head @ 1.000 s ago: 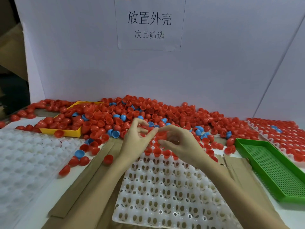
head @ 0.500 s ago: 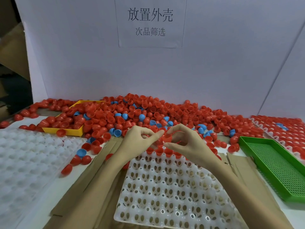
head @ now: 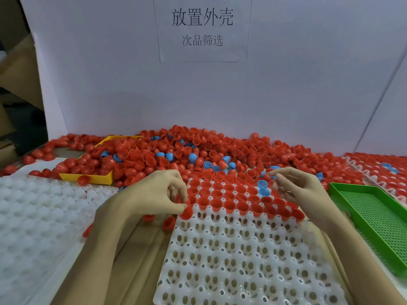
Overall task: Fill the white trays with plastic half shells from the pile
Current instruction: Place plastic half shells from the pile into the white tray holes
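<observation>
White board walls (head: 110,84) enclose a desk (head: 44,280) heaped with a pile of half shells (head: 220,150), where a red half shell (head: 186,212) is pinched by the left hand (head: 154,194) at the white tray (head: 242,260) edge, the right hand (head: 301,190) loosely curled, holding nothing discernible.

- Left hand (head: 152,194): bare, no glove, ring or watch behind the fingers (head: 176,190).
- Right hand (head: 301,192): bare likewise.
- Both forearms bare, no sleeves in view.
</observation>
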Demonstrator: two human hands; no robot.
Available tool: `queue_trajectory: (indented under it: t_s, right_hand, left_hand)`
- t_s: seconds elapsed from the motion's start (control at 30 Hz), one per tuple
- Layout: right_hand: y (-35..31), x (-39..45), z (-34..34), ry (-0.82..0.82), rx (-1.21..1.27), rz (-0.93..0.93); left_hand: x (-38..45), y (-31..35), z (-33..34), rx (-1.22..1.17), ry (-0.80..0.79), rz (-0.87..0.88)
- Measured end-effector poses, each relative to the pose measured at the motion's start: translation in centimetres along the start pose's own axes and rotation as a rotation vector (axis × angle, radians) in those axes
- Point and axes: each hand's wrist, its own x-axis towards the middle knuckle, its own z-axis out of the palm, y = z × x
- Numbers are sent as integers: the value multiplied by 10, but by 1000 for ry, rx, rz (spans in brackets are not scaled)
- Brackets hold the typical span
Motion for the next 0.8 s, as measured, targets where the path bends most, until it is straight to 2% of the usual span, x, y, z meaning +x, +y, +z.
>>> queue_trajectory:
  t_s: [0.17, 0.4, 0.5, 0.67, 0.8]
  right_hand:
    - [11, 2, 1, 67, 56, 10]
    - [11, -1, 2, 165, 76, 20]
    - [13, -1, 1, 195, 68, 31]
    - [15, -2, -2, 229, 63, 40]
    - [16, 0, -2, 234, 58, 42]
  left_hand:
    - [-4, 6, 5, 111, -96, -38]
    - [0, 7, 13, 135, -102, -35]
    - [-2, 8, 7, 37, -58, 3]
    - [-5, 24, -1, -284, 92, 162]
    - [-7, 37, -2, -410, 130, 239]
